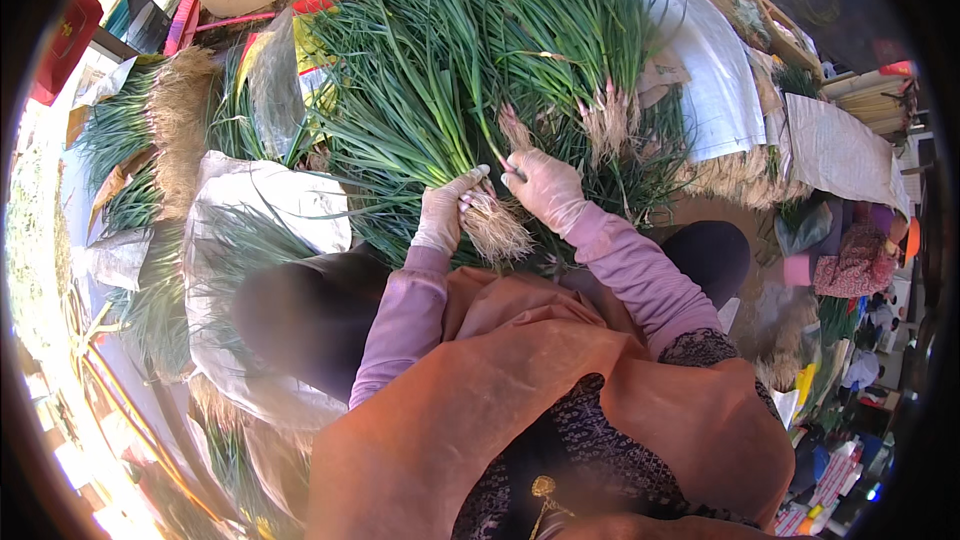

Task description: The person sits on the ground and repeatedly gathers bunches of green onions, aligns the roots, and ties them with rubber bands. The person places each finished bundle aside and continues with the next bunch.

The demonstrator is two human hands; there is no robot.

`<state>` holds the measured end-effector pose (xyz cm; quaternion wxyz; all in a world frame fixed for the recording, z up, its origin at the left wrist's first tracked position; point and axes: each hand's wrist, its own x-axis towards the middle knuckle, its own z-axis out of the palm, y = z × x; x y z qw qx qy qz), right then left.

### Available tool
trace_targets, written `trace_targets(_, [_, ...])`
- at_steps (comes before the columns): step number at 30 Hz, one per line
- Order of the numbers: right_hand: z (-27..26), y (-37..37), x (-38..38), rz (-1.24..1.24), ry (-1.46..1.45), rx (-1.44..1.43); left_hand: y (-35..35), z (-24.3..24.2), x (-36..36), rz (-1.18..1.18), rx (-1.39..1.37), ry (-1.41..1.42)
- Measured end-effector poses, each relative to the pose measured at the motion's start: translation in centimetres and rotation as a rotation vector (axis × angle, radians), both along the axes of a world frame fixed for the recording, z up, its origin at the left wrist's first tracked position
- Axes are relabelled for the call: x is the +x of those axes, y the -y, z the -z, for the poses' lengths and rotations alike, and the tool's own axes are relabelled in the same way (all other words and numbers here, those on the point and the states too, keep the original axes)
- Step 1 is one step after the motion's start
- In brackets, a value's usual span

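Observation:
My left hand [450,214], in a thin pale glove, is closed around the lower stems of a bunch of green onions [442,142]. Its tangled roots [499,229] hang out past my thumb, towards my lap. Just to the right, my gloved right hand [544,187] pinches a single green onion stalk [487,131] near its base between thumb and fingers. The two hands are apart. Beyond them lies a large heap of green onions [397,52]. Another bunch with pinkish bases and pale roots [611,116] rests on the heap at the right.
White sacks lie at the left [270,202] and at the right [705,67]. Stacked green onions with roots [180,127] stand at the far left. A yellow and red plastic bag [315,67] is behind the heap. Another person [855,259] is at the far right.

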<state>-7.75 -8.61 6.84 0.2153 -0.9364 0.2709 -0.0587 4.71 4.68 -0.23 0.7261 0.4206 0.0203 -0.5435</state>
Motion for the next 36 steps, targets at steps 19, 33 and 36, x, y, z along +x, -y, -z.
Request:
trace_targets(19, [7.1,10.7,9.0,0.296,-0.369,0.114,-2.2,-1.6,1.8,-0.116,-0.136,-0.126])
trace_targets(33, [3.4,6.9,-0.7,0.479,0.221,1.192,-0.6,-0.5,0.9,-0.02,-0.104,-0.191])
trace_targets(36, [5.5,2.4,-1.9,0.383,0.403,1.418,-0.8,-0.1,0.4,0.019,-0.067,-0.171])
